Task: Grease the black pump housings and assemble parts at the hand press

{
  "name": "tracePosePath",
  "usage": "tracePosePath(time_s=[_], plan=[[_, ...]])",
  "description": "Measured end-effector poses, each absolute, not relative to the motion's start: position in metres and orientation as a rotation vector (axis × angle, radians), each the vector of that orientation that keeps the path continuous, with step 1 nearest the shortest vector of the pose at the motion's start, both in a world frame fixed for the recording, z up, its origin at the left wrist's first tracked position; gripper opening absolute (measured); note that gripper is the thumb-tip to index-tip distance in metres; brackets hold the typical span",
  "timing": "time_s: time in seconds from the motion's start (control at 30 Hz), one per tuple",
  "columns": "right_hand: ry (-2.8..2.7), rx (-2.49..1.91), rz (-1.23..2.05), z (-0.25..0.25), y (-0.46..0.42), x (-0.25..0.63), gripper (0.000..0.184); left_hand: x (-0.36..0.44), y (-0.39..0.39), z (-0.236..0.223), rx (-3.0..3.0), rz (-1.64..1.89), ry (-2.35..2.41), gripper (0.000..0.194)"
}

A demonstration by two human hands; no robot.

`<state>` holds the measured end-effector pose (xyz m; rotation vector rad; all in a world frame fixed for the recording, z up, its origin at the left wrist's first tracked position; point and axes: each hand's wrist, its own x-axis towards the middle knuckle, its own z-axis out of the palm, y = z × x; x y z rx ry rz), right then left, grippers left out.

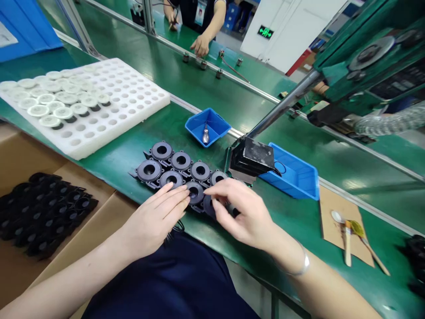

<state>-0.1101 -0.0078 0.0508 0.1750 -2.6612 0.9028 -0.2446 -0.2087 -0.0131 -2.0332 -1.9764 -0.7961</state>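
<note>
Two rows of black round parts, each a ring with a dark central hole in a flanged housing [149, 170], lie on the green bench in front of me. My left hand [159, 215] is open, its fingers stretched out flat over the near row and touching it. Over the right end of the same rows, my right hand [242, 212] has thumb and index finger drawn into a pinch. Whatever may be between those fingertips is hidden. Some parts at that end are covered by the hand. Black wires [177, 227] show below my left hand.
White foam tray [133, 124] with pale discs at left; cardboard box [106, 217] with black housings below it. Behind the parts are a blue bin [215, 137] holding a metal-tipped tool, a machine's black block [254, 157], and a blue tray [299, 177]. Brushes [347, 243] lie right; a co-worker's hand [201, 44] is across.
</note>
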Motion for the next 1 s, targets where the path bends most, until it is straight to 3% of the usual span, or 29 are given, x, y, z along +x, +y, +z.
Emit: tracePosePath(time_s=[0.13, 0.3, 0.47, 0.77, 0.9, 1.0], plan=[[-2.688, 0.185, 1.406, 0.060, -0.023, -0.108, 0.018, -0.236, -0.199, 0.006, -1.867, -1.024, -2.030, 0.023], [-2.590, -0.019, 1.615, 0.053, -0.022, -0.104, 0.022, -0.226, -0.190, 0.009, -1.999, -1.179, -2.182, 0.021], [-2.645, -0.117, 1.990, 0.051, -0.008, -0.094, 0.026, -0.217, -0.190, 0.002, -2.160, -1.092, -2.129, 0.025], [-2.605, -0.283, 2.196, 0.054, -0.009, -0.079, 0.024, -0.208, -0.196, 0.002, -1.996, -0.840, -1.931, 0.029], [-2.293, -0.446, 2.445, 0.052, -0.008, -0.078, 0.030, -0.206, -0.195, -0.001, -2.066, -0.887, -1.967, 0.034], [-2.218, -0.508, 2.353, 0.049, -0.004, -0.079, 0.033, -0.207, -0.197, -0.003, -2.136, -1.052, -2.043, 0.044]])
